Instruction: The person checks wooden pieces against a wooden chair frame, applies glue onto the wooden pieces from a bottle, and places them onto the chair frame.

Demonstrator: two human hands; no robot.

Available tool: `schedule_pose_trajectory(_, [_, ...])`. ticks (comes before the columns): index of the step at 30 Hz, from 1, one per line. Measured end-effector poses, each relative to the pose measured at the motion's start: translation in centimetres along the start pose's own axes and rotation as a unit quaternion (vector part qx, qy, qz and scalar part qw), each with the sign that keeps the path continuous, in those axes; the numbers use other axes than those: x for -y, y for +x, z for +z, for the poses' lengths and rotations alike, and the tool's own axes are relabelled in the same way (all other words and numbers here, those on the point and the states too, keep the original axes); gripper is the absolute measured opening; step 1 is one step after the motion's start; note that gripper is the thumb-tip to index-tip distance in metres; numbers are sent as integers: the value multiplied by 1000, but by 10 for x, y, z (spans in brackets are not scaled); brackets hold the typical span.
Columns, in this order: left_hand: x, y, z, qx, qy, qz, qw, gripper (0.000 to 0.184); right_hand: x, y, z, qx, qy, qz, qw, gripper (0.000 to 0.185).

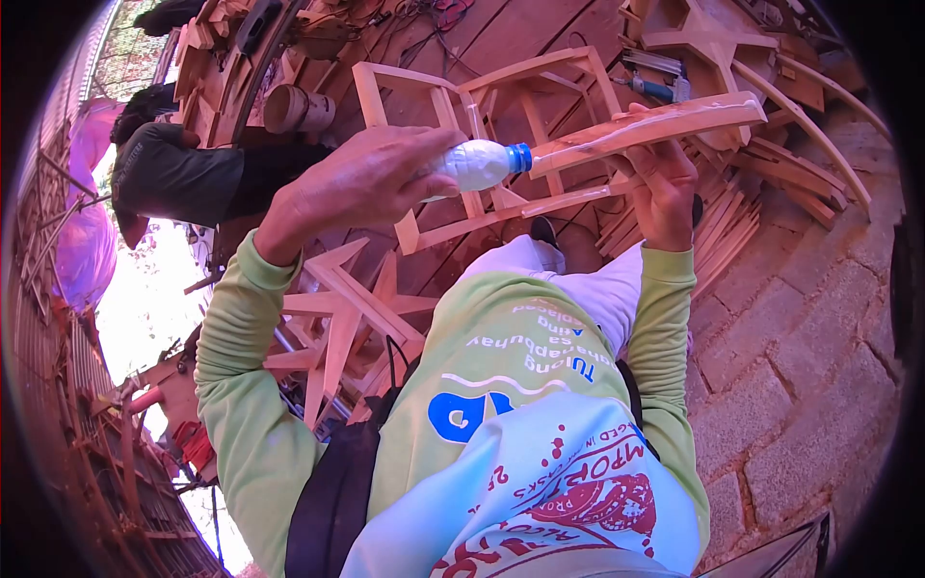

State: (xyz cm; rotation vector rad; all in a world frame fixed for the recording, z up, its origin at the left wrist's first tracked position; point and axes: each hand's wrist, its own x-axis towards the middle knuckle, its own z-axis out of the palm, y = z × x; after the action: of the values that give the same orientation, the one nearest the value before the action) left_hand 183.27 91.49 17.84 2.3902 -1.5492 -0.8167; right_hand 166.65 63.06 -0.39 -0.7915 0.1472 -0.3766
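A white plastic bottle with a blue cap (474, 165) lies sideways in my left hand (390, 173), whose fingers are wrapped round its base. The cap end meets or nearly meets the left end of a curved wooden piece (665, 127). My right hand (663, 178) grips this piece from below, near its middle, with fingers closed on it. A whitish streak runs along the piece's edge. Behind and beneath both hands is an open wooden frame (511, 207) with several slats.
Wooden star shapes lie at the left (339, 323) and upper right (711, 39). A teal power tool (655, 90) rests beyond the held piece. A bucket (297, 108) and a bent-over person in dark clothes (178, 173) are at upper left. Curved strips (819, 130) lean over stone paving (800, 347).
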Motion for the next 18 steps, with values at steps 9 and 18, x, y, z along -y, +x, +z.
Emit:
schedule_pose_trajectory(9, [-1,8,6,20,15,19,1000,49,-1,-4,5,10,-21,1,1000,42])
schedule_pose_trajectory(18, [-14,20,-16,-2,28,36,999,48,-4,-5,8,4,-80,3,997,38])
